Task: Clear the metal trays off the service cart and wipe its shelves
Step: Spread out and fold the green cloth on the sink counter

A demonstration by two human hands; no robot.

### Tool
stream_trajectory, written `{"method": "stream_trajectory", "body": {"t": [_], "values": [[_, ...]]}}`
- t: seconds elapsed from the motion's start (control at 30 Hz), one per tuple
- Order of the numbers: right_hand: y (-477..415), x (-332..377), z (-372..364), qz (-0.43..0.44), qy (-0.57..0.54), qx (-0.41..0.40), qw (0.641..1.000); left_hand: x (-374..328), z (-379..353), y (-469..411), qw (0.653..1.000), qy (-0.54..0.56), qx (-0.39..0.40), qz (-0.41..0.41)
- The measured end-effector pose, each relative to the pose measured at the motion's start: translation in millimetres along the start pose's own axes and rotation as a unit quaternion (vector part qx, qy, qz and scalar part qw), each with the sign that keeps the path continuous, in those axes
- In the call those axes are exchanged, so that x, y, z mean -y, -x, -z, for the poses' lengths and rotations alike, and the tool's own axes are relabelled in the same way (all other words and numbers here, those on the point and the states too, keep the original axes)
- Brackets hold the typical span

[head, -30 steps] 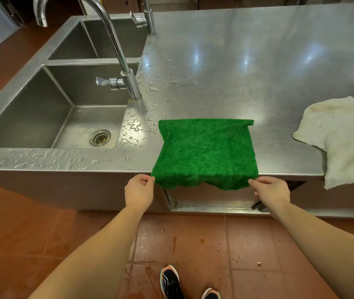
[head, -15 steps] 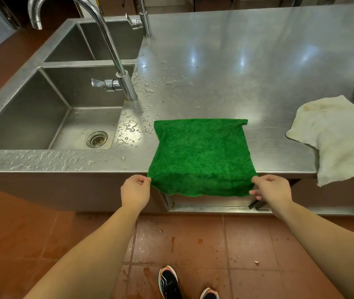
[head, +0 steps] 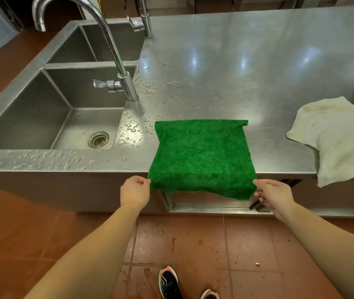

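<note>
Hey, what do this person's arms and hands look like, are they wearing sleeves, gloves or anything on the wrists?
Both forearms are bare, with no sleeves in view. The left hand and right hand wear no gloves, and no watch, bracelet or ring shows on the wrists or fingers.

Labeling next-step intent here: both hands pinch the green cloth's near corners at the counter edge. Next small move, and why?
Probably fold it: lift the near edge up and over toward the far edge. The left hand and right hand each pinch a near corner of the green cloth, which lies spread flat on the steel counter, near edge overhanging.
</note>
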State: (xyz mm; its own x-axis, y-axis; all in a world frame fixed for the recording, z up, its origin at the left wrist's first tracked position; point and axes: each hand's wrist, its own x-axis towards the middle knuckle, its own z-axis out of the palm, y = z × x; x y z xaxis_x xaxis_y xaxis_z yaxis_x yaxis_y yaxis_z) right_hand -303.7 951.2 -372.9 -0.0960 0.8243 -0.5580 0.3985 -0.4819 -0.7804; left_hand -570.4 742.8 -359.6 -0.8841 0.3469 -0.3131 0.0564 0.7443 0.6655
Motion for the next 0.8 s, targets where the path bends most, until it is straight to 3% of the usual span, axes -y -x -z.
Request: {"method": "stream_trajectory", "body": {"t": [0.23, 0.47, 0.8], "values": [[8, 14, 4, 0.128, 0.157, -0.074, 0.976, -13, 16, -2, 0.998, -0.032, 0.001, -0.050], [-13, 52, -9, 0.234, 0.222, -0.059, 0.945, -64, 24, -46, 0.987, -0.079, -0.013, -0.137], [-45, 97, -41, 0.258, 0.272, -0.058, 0.925, -110, 6, -133, 0.992, -0.071, -0.015, -0.106]]}}
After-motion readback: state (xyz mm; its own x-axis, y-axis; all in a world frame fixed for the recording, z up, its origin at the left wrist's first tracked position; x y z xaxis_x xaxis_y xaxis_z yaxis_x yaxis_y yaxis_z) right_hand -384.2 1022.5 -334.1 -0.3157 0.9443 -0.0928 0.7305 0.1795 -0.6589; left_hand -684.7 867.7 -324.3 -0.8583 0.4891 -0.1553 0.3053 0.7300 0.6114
